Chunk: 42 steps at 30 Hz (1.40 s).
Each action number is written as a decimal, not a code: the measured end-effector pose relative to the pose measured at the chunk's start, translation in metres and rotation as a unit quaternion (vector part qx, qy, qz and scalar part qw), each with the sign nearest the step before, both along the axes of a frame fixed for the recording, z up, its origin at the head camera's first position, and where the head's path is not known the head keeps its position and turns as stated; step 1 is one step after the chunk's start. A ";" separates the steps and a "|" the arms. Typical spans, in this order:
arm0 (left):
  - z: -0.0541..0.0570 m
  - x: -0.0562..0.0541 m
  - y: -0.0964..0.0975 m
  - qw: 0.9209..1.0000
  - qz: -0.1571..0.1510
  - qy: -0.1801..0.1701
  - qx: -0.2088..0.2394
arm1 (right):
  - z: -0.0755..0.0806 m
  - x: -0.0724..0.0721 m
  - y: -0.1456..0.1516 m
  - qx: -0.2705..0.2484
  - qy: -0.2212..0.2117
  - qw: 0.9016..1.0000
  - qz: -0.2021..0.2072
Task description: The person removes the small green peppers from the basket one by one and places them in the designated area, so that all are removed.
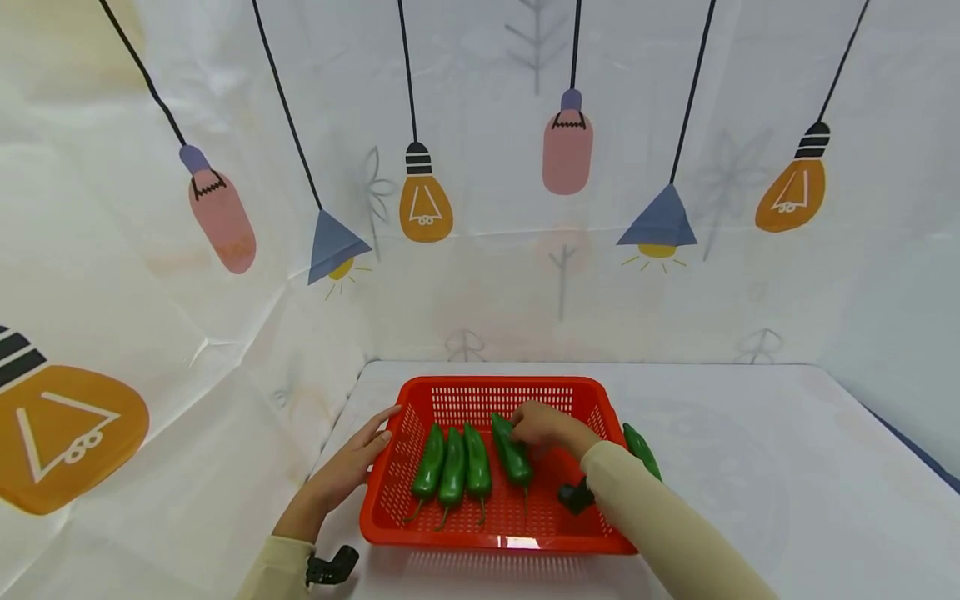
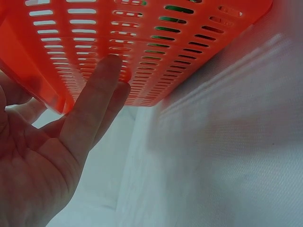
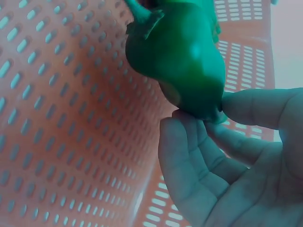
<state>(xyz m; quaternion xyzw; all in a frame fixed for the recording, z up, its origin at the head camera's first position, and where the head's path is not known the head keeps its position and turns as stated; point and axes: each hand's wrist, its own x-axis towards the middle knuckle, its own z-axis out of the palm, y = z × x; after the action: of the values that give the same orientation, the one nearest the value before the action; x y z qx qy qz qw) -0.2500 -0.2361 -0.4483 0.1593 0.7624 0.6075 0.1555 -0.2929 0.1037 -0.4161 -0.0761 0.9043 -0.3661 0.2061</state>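
My right hand (image 1: 551, 427) reaches over a red plastic basket (image 1: 480, 542) and pinches the tip of a green chili pepper (image 1: 513, 454) between thumb and fingers. In the right wrist view that pepper (image 3: 184, 56) has its stem toward the top left. To its left inside the basket, three more green peppers (image 1: 453, 471) lie side by side, stems toward me. My left hand (image 1: 348, 462) is at the basket's left side. The left wrist view has its nearly straight fingers (image 2: 92, 104) against the slotted outer wall.
Another green pepper (image 1: 641, 452) lies just outside the basket's right rim, partly covered by my right sleeve (image 1: 660, 517). Under the basket is a white-covered table (image 1: 750, 450). A white sheet printed with lamps (image 1: 480, 292) hangs behind and along the left.
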 end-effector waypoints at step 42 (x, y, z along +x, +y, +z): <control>0.000 0.001 -0.001 1.000 -0.003 0.003 -0.002 | 0.028 0.011 0.036 -0.081 -0.006 0.997 0.002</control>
<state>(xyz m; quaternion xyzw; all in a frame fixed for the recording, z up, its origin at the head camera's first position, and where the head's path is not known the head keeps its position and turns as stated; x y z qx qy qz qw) -0.2492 -0.2369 -0.4487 0.1630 0.7637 0.6050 0.1555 -0.2822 0.1395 -0.3883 -0.0917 0.8701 -0.4383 0.2058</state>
